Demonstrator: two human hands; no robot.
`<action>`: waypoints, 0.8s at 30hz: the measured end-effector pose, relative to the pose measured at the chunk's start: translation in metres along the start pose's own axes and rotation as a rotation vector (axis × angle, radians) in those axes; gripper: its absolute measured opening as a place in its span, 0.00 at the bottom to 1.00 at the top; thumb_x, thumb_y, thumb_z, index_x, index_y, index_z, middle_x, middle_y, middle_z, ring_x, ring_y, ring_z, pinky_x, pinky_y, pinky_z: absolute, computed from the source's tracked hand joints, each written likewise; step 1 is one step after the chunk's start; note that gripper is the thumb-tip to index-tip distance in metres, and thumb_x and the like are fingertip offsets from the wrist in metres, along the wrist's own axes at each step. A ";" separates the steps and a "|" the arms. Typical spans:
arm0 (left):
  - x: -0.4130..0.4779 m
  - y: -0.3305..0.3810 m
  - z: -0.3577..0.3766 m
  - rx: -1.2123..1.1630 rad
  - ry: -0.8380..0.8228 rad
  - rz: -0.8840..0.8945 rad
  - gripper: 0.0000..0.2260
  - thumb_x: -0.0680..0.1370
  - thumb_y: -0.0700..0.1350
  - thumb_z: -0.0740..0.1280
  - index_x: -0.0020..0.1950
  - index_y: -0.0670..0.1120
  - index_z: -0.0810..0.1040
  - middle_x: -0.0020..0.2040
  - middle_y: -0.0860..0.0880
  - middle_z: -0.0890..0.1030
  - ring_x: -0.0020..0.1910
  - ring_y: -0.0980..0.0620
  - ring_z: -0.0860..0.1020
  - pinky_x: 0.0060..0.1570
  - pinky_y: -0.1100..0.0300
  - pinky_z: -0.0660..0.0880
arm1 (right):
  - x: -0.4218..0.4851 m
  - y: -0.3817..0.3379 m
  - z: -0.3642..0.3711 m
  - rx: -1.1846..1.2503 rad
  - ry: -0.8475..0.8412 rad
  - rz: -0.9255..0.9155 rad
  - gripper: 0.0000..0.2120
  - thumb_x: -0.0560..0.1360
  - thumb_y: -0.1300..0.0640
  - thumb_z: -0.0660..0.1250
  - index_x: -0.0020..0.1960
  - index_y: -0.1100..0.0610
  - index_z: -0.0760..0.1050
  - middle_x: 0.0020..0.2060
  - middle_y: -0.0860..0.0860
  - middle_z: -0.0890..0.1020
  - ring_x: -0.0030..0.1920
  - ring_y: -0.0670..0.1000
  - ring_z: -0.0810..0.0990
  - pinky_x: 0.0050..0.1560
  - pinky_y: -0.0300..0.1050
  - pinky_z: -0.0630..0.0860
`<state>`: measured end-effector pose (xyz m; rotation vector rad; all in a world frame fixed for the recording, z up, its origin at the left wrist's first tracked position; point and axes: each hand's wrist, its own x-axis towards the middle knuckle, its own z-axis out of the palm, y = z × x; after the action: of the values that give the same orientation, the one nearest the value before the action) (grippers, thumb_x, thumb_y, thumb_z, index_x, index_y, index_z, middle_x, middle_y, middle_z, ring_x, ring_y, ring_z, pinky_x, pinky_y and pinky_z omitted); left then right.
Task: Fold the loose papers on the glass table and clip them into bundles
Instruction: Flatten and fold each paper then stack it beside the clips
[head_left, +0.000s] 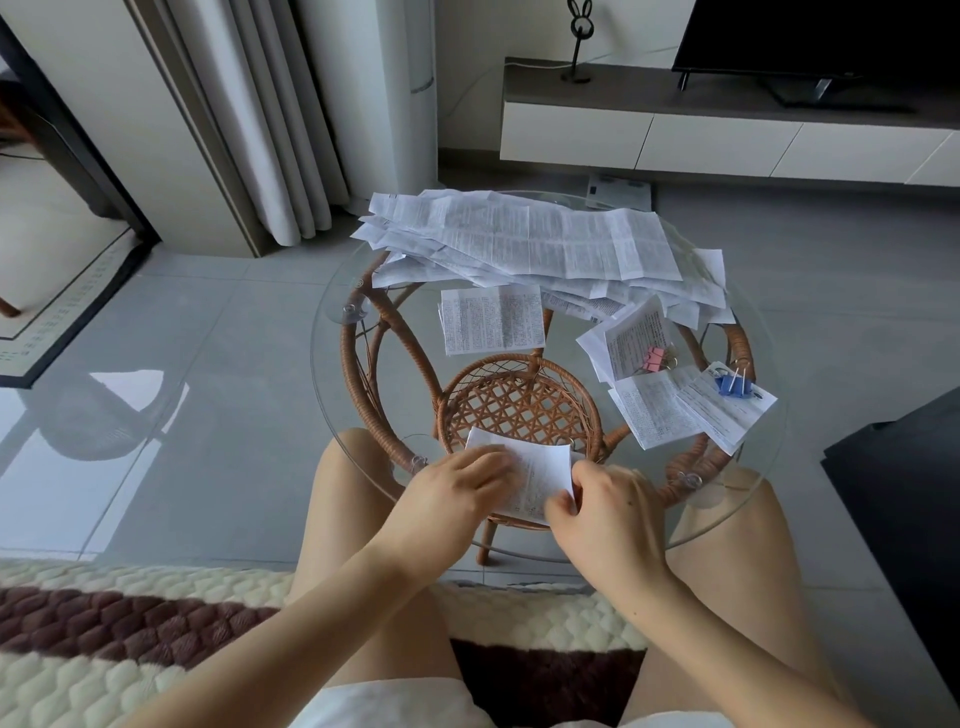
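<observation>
**Sheet in both hands at the table's near edge**

Pinches the near right edge of a small printed sheet (540, 465) with the curled fingertips (560, 505) of the right hand (608, 512). Presses the sheet's left part with the fingers (493, 464) of the left hand (457, 493), apparently flat and close together, though blurred. Holds the sheet at the near edge of the round glass table (332, 358), over the wicker base (519, 405) seen through the glass. Reaches in with both bare forearms from the bottom of the view, above bare knees.

Farther out, at the table's middle, one folded paper (493, 319) lying flat, well apart from both hands. To the right, a pink clip (653, 359) on the near edge of a folded bundle (623, 332). Just beside it, nearer the right rim, a blue clip (730, 385) on a second bundle (722, 415), overlapping another folded piece (649, 415).

Across the far half of the glass, a wide pile of loose papers (519, 244), long creased strips heaped over one another.

Beyond the table, grey floor tiles, a pale curtain (270, 130) at the left, and a low cabinet (675, 130) with a dark television (831, 36) and a black rabbit ornament (576, 41). Nearest the camera, a quilted cream and brown blanket (104, 613) under the legs.
</observation>
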<state>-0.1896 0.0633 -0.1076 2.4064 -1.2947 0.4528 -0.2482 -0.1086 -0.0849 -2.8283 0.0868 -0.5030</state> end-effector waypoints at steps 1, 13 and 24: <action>0.001 -0.002 0.000 -0.027 -0.030 0.015 0.22 0.70 0.34 0.53 0.52 0.43 0.83 0.55 0.48 0.82 0.56 0.48 0.80 0.44 0.60 0.79 | 0.000 0.000 0.000 0.003 -0.004 0.001 0.25 0.54 0.66 0.72 0.28 0.54 0.54 0.21 0.45 0.55 0.22 0.50 0.55 0.29 0.39 0.56; -0.002 -0.010 0.001 -0.184 -0.157 -0.075 0.31 0.62 0.24 0.69 0.61 0.46 0.80 0.66 0.45 0.76 0.65 0.44 0.74 0.50 0.48 0.80 | 0.001 0.000 0.002 0.015 0.005 0.022 0.16 0.59 0.61 0.64 0.27 0.55 0.55 0.22 0.42 0.52 0.22 0.50 0.55 0.29 0.40 0.56; 0.002 -0.018 -0.001 -0.114 -0.256 0.019 0.25 0.74 0.39 0.54 0.70 0.49 0.72 0.73 0.47 0.67 0.74 0.48 0.63 0.70 0.50 0.65 | 0.000 -0.028 0.019 -0.126 -0.123 -0.053 0.26 0.76 0.53 0.53 0.69 0.65 0.69 0.66 0.61 0.72 0.67 0.58 0.72 0.69 0.57 0.66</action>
<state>-0.1737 0.0718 -0.1087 2.4164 -1.4079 0.0732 -0.2411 -0.0767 -0.0947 -2.9837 0.0201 -0.3444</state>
